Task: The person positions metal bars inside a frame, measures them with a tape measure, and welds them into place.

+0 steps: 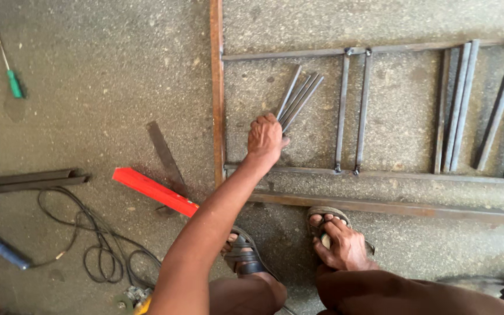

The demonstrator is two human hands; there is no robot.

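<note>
In frame, L hand (265, 137) on rods (297, 98)

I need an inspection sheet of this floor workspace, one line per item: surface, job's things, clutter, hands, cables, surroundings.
Surface: rough grey concrete floor, dusty and stained.
Job's things: bundle of short steel rods, fanned out on the floor inside a flat steel bar frame; two upright bars already stand in the frame.
Clutter: red level, green-handled screwdriver, loose flat strip, more bars at right.
Hands: left hand grips the rods' lower ends; right hand rests on the sandalled foot.
Cables: black cable coiled loosely at lower left.
Surroundings: steel sections at left.
</note>
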